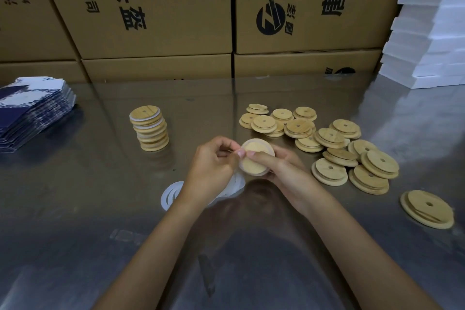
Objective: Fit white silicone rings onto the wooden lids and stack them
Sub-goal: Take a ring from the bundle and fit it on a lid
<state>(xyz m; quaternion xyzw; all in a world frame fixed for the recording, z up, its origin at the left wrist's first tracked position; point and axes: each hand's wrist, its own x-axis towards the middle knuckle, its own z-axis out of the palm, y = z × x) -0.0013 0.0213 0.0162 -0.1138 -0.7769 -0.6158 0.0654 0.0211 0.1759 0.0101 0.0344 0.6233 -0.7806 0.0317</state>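
Observation:
Both hands hold one wooden lid (253, 165) above the steel table, tilted toward me. A white silicone ring (261, 173) runs around its rim. My right hand (281, 166) cups the lid from the right, thumb across its face. My left hand (214, 166) pinches the ring at the lid's upper left edge. Loose white rings (171, 195) lie on the table under my left wrist. A stack of ringed lids (150, 128) stands to the left. Several bare lids (327, 138) lie scattered to the right.
A single lid (427, 209) lies apart at the right. Blue printed flat boxes (30, 108) are piled at the far left. Cardboard cartons (156, 20) wall the back of the steel table (100, 209). White foam pieces (427, 33) are stacked at the back right.

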